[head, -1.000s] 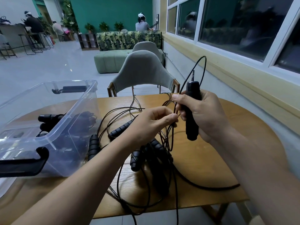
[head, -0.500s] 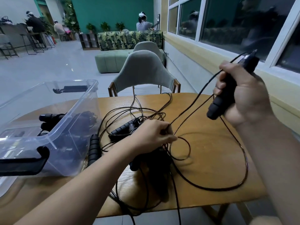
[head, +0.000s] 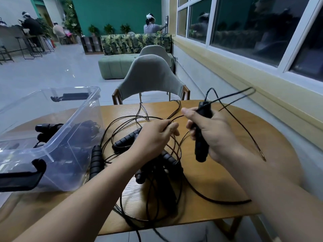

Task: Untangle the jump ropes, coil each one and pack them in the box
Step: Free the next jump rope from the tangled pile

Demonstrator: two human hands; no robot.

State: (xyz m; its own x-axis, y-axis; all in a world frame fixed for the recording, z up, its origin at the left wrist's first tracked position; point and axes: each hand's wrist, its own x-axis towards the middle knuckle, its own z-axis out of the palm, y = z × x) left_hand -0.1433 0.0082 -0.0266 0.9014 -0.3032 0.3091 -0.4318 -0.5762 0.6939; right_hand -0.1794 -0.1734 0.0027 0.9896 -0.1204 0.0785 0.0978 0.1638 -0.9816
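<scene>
The clear box (head: 82, 112) sits at the table's (head: 227, 180) left edge, holding coiled ropes (head: 85, 130) with black grips (seen through its wall); the tangled jump ropes (head: 162, 165) lie mid-table just beside it; above them, the right hand (head: 216, 137) grips one black handle (head: 201, 152) upright; the left hand (head: 153, 138) pinches a thin cord (head: 176, 117).

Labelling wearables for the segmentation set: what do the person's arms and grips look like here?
Left grip and right grip: bare, no gloves, no rings or tape visible. Left forearm and right forearm: bare up to the frame edge, no sleeves, no watch or band at either wrist. The right forearm is blurred, so fine detail there cannot be told.
</scene>
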